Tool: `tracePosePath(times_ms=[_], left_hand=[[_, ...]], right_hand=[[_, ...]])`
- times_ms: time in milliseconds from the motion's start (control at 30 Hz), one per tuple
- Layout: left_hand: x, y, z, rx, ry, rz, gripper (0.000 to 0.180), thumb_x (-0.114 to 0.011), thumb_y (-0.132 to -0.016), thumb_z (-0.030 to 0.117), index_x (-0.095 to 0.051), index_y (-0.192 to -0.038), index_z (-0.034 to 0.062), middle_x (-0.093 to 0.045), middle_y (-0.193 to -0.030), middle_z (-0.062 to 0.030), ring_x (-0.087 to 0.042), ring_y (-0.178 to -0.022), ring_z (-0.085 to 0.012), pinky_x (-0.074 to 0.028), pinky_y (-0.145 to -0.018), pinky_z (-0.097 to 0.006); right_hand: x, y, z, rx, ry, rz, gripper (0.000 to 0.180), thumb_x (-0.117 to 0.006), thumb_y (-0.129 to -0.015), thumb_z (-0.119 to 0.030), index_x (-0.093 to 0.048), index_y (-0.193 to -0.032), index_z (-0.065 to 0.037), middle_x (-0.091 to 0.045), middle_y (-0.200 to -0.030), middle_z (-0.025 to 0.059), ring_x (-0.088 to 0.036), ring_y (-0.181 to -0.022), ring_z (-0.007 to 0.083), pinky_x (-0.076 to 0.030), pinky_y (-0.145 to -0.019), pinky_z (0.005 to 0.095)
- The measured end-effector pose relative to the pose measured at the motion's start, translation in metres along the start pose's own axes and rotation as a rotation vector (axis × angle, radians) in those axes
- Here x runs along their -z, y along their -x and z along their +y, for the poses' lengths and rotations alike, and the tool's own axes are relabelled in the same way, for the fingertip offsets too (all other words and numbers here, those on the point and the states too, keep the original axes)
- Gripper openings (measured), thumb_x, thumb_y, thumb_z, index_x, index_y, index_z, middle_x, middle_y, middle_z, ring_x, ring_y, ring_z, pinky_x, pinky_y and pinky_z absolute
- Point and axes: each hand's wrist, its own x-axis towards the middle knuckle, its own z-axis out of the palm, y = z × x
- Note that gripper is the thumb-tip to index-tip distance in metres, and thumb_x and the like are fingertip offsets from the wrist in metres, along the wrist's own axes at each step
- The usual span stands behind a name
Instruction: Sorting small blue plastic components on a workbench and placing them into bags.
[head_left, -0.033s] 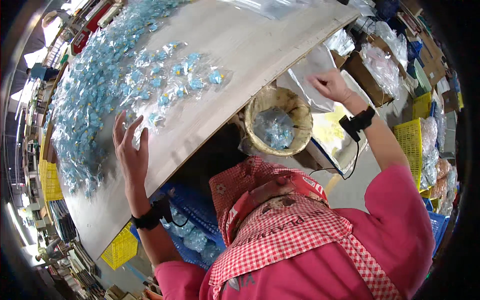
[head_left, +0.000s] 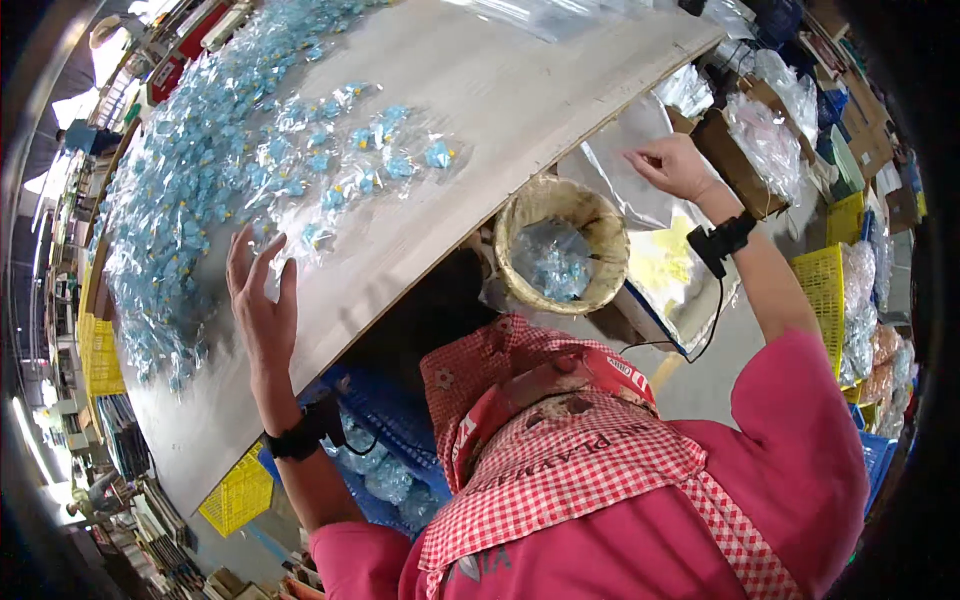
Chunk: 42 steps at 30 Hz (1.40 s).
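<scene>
Bright daylight, glare upper left; heavy fisheye bending, dark vignette at rim; centre sharp.

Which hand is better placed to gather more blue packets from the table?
Left. The left hand lies flat on the table beside the blue packets; the right hand is off the table edge, at a clear bag past the basket.

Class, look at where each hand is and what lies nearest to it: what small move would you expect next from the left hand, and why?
Probably the left hand slides forward to gather the nearest blue wrapped packets. It lies flat and open on the board, holding nothing, with the packets just beyond its fingertips. The basket at the board's edge already holds a few, while the right hand pinches a clear bag beside it.
</scene>
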Motion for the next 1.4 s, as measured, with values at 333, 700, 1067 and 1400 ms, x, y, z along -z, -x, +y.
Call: tracePosePath(times_ms=[333, 700, 1067, 1400], left_hand=[[-0.042, -0.039, 0.005, 0.110, -0.157, -0.135, 0.070, -0.065, -0.087, 0.052, -0.041, -0.147, 0.0256, -0.020, -0.158, -0.0216, -0.017, -0.145, -0.0461, -0.021, -0.109, -0.069], [-0.105, -0.052, 0.030, 0.222, -0.183, -0.239, 0.072, -0.060, -0.082, 0.064, -0.046, -0.144, 0.0291, -0.029, -0.156, -0.0170, -0.014, -0.147, -0.0434, -0.018, -0.106, -0.075], [-0.104, -0.019, 0.043, -0.049, 0.006, -0.139, 0.047, -0.072, -0.080, 0.034, -0.065, -0.123, 0.0186, -0.053, -0.133, -0.0109, -0.040, -0.134, -0.0399, -0.038, -0.107, -0.051], [-0.061, -0.001, 0.031, -0.169, 0.353, 0.046, 0.069, -0.076, -0.075, 0.032, -0.050, -0.138, 0.0187, -0.043, -0.142, -0.0143, -0.040, -0.135, -0.0337, -0.038, -0.107, -0.047]], right_hand=[[-0.030, -0.131, -0.162, 0.774, -0.008, 0.185, 0.077, -0.069, -0.081, -0.055, -0.040, -0.147, -0.029, -0.035, -0.155, 0.0035, -0.026, -0.145, 0.0354, -0.033, -0.105, 0.0618], [-0.087, -0.171, -0.197, 0.740, -0.026, 0.026, 0.054, -0.068, -0.082, -0.054, -0.062, -0.125, -0.022, -0.053, -0.138, 0.0065, -0.049, -0.126, 0.0289, -0.042, -0.095, 0.0533], [-0.037, -0.073, -0.116, 0.255, -0.581, -0.203, 0.021, -0.070, -0.085, -0.022, -0.073, -0.090, -0.002, -0.073, -0.086, 0.0108, -0.068, -0.068, 0.0150, -0.054, -0.063, 0.0325], [-0.020, -0.018, -0.111, 0.482, -0.454, -0.393, 0.057, -0.083, -0.073, -0.038, -0.067, -0.119, -0.009, -0.065, -0.124, 0.0122, -0.058, -0.118, 0.0306, -0.043, -0.103, 0.0396]])
